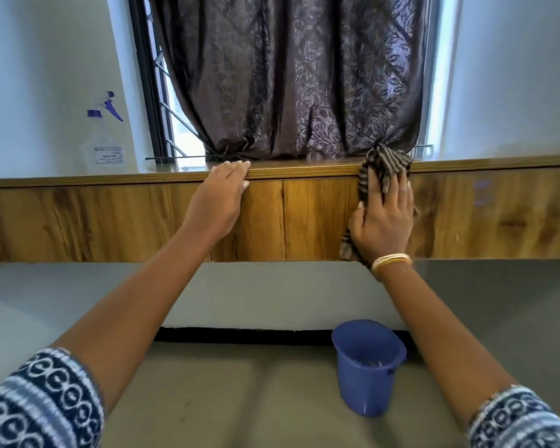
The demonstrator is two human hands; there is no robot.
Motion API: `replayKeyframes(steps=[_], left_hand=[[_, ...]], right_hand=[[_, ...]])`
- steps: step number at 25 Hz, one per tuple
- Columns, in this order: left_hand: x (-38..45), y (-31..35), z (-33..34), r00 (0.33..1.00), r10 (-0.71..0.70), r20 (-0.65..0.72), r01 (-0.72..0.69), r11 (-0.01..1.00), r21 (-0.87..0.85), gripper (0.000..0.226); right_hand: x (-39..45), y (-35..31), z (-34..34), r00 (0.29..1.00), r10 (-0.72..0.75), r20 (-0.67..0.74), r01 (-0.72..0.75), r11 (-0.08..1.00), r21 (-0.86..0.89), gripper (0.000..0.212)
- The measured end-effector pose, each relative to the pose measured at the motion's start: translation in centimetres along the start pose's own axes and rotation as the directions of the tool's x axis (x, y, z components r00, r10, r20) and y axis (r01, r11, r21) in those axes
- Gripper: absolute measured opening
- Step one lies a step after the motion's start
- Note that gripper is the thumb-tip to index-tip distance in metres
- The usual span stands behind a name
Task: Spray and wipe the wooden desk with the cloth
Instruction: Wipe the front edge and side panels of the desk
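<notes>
So the right hand (383, 218) is pressed flat against the front panel of the wooden desk (304, 218), fingers spread, pinning the cloth (385, 166) under the palm rather than closing a grip around it. The cloth is a striped brown-and-dark rag, soft and rumpled; its top is bunched over the worktop's front edge and a corner hangs out below the wrist. Looks like wiping is the step in hand, working the vertical face, and a flat palm makes sense there since it spreads pressure over more fabric.

The left hand (222, 195) is open and holds nothing, fingertips hooked over the worktop's edge, probably just to brace while leaning forward.

The spray bottle (102, 137), clear plastic with a blue-purple trigger, stands far left on the worktop against the wall, well apart from both hands. Handy for a respray but out of the wiping path.

The desk front has glossy, warm wood grain with vertical seams. A blue plastic bucket (367, 367) sits near, on the floor below the right forearm. A dark leaf-patterned curtain (288, 76) hangs behind.
</notes>
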State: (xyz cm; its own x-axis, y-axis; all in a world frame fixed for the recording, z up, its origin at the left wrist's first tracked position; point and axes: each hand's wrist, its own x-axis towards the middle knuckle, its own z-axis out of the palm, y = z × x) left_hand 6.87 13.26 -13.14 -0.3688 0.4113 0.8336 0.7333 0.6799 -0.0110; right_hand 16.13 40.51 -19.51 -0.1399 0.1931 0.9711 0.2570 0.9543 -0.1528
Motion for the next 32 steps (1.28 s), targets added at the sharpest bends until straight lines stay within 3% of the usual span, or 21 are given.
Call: replayKeyframes(steps=[2, 4, 6, 8, 13, 16, 18, 20, 22, 24, 25, 28, 32], left_hand=[[-0.4, 1.2, 0.5, 1.000, 0.006, -0.007, -0.006, 1.000, -0.007, 0.046], [-0.7, 1.5, 0.9, 0.999, 0.040, 0.026, -0.042, 0.995, 0.089, 0.054], [-0.7, 1.6, 1.1, 0.995, 0.058, 0.082, -0.078, 0.958, 0.275, 0.069], [-0.4, 1.8, 0.7, 0.991, 0.042, 0.129, -0.088, 0.924, 0.373, 0.078], [1.1, 2.6, 1.0, 0.964, 0.111, 0.242, -0.201, 0.900, 0.386, 0.086], [2.2, 4.5, 2.1, 0.972, 0.123, 0.202, -0.190, 0.915, 0.356, 0.079], [3.3, 6.2, 2.7, 0.969, 0.171, 0.179, -0.219, 0.928, 0.300, 0.069], [4.4, 8.4, 3.3, 0.948, 0.268, 0.173, -0.303, 0.925, 0.228, 0.061], [5.1, 10.5, 3.9, 0.928, 0.335, 0.163, -0.366, 0.902, 0.229, 0.058], [5.4, 12.0, 4.6, 0.925, 0.353, 0.139, -0.378, 0.885, 0.273, 0.057], [5.6, 12.6, 5.0, 0.926, 0.355, 0.127, -0.377, 0.883, 0.282, 0.056], [7.2, 14.7, 5.6, 0.909, 0.397, 0.126, -0.416, 0.879, 0.233, 0.049], [8.8, 18.0, 6.2, 0.889, 0.433, 0.147, -0.456, 0.865, 0.211, 0.038]], right_hand=[[-0.3, -4.5, 0.9, 0.990, 0.141, -0.014, -0.140, 0.989, 0.057, 0.064], [-0.4, -9.5, 1.9, 0.997, -0.072, 0.025, 0.070, 0.994, 0.087, 0.062], [0.0, -11.4, 2.3, 0.926, -0.369, 0.081, 0.366, 0.929, 0.051, 0.057], [0.6, -9.5, 1.9, 0.904, -0.419, 0.081, 0.421, 0.907, -0.002, 0.055], [-0.4, -0.8, 0.5, 0.997, -0.068, -0.023, 0.067, 0.997, -0.043, 0.060], [-1.5, 0.3, 0.2, 0.972, 0.228, -0.057, -0.228, 0.974, 0.013, 0.060], [-1.0, -1.6, 0.3, 0.944, 0.325, -0.057, -0.324, 0.945, 0.039, 0.062], [0.0, -3.0, 0.3, 0.968, 0.248, -0.034, -0.246, 0.968, 0.045, 0.063], [0.9, -1.9, 0.0, 0.999, -0.045, -0.006, 0.045, 0.999, 0.027, 0.061], [1.5, 1.3, -0.6, 0.958, -0.287, 0.011, 0.287, 0.957, -0.038, 0.058], [1.7, 3.1, -1.0, 0.954, -0.299, 0.010, 0.299, 0.952, -0.064, 0.058], [1.6, 6.0, -1.8, 0.990, -0.124, -0.062, 0.119, 0.989, -0.086, 0.060], [2.1, 9.8, -2.5, 0.962, -0.273, -0.027, 0.267, 0.955, -0.129, 0.058]])
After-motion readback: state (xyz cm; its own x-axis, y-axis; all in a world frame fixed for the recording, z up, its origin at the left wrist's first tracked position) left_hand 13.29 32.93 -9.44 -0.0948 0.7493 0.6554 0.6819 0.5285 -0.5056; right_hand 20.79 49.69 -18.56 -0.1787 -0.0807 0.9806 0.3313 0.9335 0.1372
